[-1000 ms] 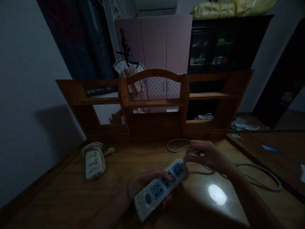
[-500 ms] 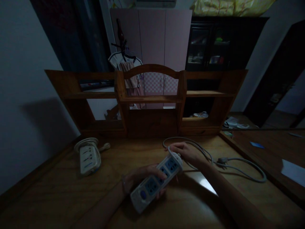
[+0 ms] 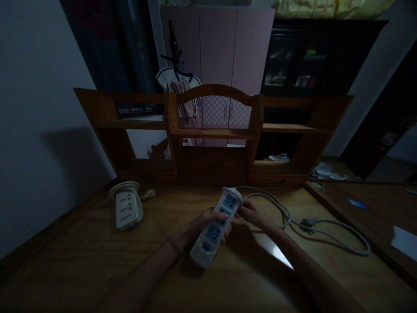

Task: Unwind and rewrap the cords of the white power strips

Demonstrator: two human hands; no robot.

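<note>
A white power strip [image 3: 217, 225] with blue sockets is lifted off the wooden desk [image 3: 97, 269], its far end tilted up. My left hand [image 3: 204, 222] is wrapped round its middle from the left. My right hand [image 3: 250, 213] grips its right side near the far end, fingers closed on the casing. Its grey cable [image 3: 329, 237] runs from that end in a loop over the desk to the right, with the plug [image 3: 306, 223] lying in the loop.
A second white power strip [image 3: 126, 209] with coiled cable lies at the desk's left. A wooden shelf unit [image 3: 211, 134] stands along the back edge. A wall is on the left. Papers [image 3: 404, 237] lie on the adjoining desk at right.
The power strip has swung more upright and moved away from me. My right hand came off the cable at the strip's end and now holds its side.
</note>
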